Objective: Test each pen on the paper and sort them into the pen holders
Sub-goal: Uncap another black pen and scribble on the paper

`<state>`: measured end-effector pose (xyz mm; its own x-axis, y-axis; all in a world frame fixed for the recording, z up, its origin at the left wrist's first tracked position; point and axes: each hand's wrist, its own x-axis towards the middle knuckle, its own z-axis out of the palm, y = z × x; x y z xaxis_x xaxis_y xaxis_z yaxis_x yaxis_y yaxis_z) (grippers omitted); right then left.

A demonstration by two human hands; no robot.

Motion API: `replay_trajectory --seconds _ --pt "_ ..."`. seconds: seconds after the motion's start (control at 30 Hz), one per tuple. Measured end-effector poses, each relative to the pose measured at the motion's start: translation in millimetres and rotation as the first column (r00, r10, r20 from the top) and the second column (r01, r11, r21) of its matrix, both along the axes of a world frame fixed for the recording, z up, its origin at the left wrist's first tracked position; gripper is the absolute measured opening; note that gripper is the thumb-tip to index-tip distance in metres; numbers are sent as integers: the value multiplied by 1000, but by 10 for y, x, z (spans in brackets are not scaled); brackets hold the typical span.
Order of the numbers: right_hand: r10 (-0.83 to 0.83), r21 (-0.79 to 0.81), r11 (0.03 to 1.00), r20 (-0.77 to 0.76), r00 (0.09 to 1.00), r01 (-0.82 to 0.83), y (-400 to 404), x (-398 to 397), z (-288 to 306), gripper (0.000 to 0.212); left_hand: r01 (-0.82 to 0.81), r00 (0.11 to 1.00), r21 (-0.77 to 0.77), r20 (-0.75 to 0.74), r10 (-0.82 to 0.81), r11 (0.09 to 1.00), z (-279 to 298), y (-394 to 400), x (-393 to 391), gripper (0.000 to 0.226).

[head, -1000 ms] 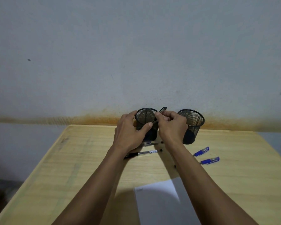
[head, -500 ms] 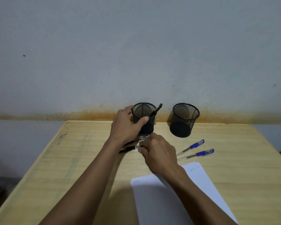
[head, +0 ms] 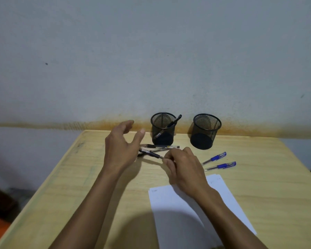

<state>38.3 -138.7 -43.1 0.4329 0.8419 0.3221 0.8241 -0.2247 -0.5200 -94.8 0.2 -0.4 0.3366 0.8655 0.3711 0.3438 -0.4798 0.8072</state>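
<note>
Two black mesh pen holders stand at the table's far edge. The left holder has one black pen leaning in it; the right holder shows nothing inside. My right hand pinches the tip end of a black pen that is lifted slightly off the table. My left hand hovers with fingers spread, left of the left holder, holding nothing. Two more black pens lie in front of the left holder. Two blue-capped pens lie on the right. White paper lies near me.
The wooden table ends at a grey wall with an orange-stained band. The table's left edge drops to a dark floor. The paper's top left corner bears a faint scribble.
My left hand has let go of the left holder and pulled back, open. My right hand left a black pen in that holder, came down and picked a black pen off the table.
</note>
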Motion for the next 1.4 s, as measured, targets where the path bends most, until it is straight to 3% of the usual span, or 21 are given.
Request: replay_trajectory --seconds 0.2,0.3,0.43,0.53,0.67,0.83,0.93,1.0,1.07,1.27,1.4 --pt "38 133 991 -178 983 -15 -497 -98 233 6 228 960 224 -216 -179 948 -35 -484 -419 29" --pt "-11 211 974 -301 954 78 -731 -149 454 4 276 943 221 -252 -219 935 -6 -700 -510 27" --pt "87 355 907 -682 726 225 -1003 -204 622 23 355 927 161 -188 -324 921 -23 -1002 -570 15" --pt "127 357 878 -816 565 318 -1097 -332 591 23 348 933 126 -149 -329 929 -55 -1212 -572 10" --pt "83 308 909 -792 605 279 -1114 -545 419 4 352 931 130 -149 -333 927 -152 -1443 -559 10" --pt "46 266 928 -773 632 259 -1146 -595 352 21 347 934 226 -169 -314 910 -207 -1578 -594 20" --pt "46 297 867 -847 530 399 -1178 -359 422 22 298 949 304 -199 -246 905 -185 -1534 -683 23" --pt "97 351 755 -895 436 553 -1267 -33 557 18 190 974 269 -174 -147 944 -221 -1369 -841 19" --pt "128 375 703 -903 411 604 -1366 205 692 16 111 978 196 -196 -71 974 -254 -1175 -1010 11" --pt "131 353 775 -902 412 525 -1309 -15 496 16 59 962 133 -273 -21 989 -344 -908 -911 5" --pt "34 295 833 -872 489 467 -1321 -204 285 8 28 916 89 -402 10 996 -461 -707 -734 17"
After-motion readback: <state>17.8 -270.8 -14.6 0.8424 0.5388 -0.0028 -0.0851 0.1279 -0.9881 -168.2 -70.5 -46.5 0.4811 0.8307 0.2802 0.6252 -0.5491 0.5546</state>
